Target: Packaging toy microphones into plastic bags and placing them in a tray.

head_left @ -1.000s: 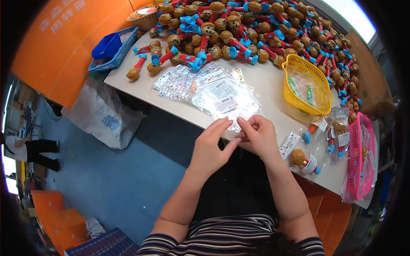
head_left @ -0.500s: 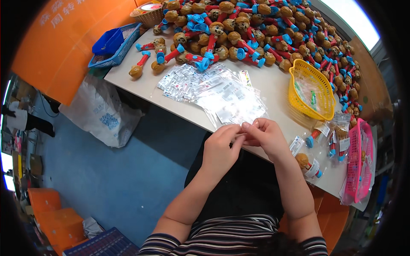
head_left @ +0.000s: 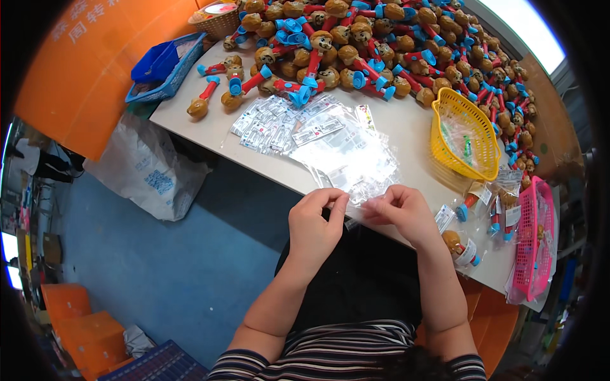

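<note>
The left hand (head_left: pixel 314 223) held its thumb and forefinger tips close to each other, and the right hand (head_left: pixel 406 213) had its fingers bent inward just beside it, with a small gap between the two hands. Clear plastic film (head_left: pixel 363 192) lay at the fingertips, over the near edge of the table (head_left: pixel 206 136). It was so transparent that I could not tell whether either hand was pinching it or only touching it.

Directly beyond the hands was a pile of clear bags (head_left: pixel 340 152), shining strongly under the light, and to its left were small printed packets (head_left: pixel 262 130). To the right of the hands, a bagged figure (head_left: pixel 452 240) lay on the table, near the pink basket (head_left: pixel 525 263). The yellow basket (head_left: pixel 467 170) stood farther back.

In my judgement, such thin film asked for light, dry fingertips, one layer at each side, and a slow parting of the hands, because a quick pull could stretch or tear it. It seemed also wise to keep the wrists low and to avoid brushing the slippery pile.
</note>
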The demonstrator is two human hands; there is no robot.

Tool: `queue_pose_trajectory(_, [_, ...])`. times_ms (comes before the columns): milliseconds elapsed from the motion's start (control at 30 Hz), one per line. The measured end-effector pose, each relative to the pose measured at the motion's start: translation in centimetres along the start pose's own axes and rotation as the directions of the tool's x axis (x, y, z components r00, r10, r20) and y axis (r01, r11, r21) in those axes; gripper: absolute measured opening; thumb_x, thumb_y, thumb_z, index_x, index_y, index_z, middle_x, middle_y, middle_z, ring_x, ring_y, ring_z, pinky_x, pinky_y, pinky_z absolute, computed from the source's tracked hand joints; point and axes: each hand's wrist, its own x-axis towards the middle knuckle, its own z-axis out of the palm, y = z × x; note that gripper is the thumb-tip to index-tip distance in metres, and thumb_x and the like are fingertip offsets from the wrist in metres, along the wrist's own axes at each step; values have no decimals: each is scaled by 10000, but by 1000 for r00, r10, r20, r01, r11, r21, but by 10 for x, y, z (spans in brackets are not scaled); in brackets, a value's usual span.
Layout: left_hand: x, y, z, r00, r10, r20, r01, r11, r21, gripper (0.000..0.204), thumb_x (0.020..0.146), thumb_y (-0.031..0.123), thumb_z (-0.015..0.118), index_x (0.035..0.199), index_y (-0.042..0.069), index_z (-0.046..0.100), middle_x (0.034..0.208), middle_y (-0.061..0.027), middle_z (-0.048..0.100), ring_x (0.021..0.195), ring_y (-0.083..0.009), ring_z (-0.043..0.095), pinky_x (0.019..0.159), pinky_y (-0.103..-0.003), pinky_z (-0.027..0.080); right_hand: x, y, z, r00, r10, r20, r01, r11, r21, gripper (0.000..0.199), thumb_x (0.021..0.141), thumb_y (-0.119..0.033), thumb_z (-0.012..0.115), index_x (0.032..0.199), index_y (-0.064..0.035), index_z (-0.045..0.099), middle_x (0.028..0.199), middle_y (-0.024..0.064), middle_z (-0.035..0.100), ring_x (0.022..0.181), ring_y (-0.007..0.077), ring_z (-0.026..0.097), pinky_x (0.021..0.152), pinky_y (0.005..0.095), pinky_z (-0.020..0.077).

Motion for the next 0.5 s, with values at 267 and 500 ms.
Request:
queue_pose_trajectory(267, [-2,-3,28,903,427,-56,-325,761,561,184,771,99,740,886,-4,639,977,-149,640,986,-351,627,829,-369,507,42,-76,-19,956,-293,-19,141,515,-846,329,804,-228,748,968,23,614,783,80,675,689,149,659,590,287,508])
queue_pose_trajectory(500, [-6,-31,26,942,333,42,-306,800,516,165,808,106,705,927,5,653,1087,-155,628,1097,-364,590,973,-442,450,55,-67,-15,971,238,6,-92,398,-913,465,702,-413,791,833,20,685,719,113,668,662,177,645,591,300,497])
